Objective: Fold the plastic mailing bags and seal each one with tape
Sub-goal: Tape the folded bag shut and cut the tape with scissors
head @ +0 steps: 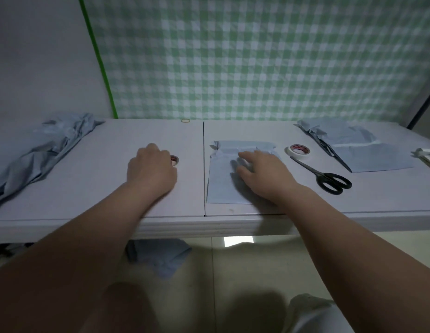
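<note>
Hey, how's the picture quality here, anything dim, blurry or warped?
Head view: dim, bluish light; the right hand casts a soft shadow on the mailing bag; the checked curtain looks smeared; wide-angle distortion makes the near forearms loom large; one glare patch shines on the floor.

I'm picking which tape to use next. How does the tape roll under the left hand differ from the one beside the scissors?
The left hand covers most of the left roll, leaving only an edge of its red-printed core; the right roll lies fully in view, untouched, by the scissors. The left roll sits left of the table seam, the right roll right of it, beyond the mailing bag. Both show red-printed cores.
</note>
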A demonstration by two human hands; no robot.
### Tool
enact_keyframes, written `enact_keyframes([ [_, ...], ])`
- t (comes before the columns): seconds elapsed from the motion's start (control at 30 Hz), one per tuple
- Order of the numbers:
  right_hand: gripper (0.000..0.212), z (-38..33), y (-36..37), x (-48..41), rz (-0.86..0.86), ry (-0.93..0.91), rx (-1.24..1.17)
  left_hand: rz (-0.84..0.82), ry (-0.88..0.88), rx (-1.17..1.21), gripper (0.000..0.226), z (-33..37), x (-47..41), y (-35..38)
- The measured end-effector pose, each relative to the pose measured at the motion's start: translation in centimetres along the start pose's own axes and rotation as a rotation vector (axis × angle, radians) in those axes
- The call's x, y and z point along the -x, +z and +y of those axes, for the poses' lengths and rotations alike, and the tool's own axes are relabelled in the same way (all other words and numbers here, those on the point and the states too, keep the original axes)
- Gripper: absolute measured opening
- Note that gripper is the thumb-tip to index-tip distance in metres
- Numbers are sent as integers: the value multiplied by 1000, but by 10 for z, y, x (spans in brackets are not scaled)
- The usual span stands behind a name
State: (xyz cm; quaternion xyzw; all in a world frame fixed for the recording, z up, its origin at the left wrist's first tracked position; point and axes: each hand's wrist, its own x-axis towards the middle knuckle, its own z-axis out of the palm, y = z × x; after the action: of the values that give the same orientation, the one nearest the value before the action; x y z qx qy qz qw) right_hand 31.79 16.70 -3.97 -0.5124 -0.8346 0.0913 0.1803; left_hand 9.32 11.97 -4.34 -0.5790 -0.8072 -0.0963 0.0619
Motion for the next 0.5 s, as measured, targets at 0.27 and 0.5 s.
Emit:
enact_keyframes([
  [0.27,30,-46,-2,20,75,127,-750,-34,115,1014,5,28,38,-27],
  [0.5,19,-57,-7,54,-37,217,-1307,200,410,851,7,39,72,-22],
])
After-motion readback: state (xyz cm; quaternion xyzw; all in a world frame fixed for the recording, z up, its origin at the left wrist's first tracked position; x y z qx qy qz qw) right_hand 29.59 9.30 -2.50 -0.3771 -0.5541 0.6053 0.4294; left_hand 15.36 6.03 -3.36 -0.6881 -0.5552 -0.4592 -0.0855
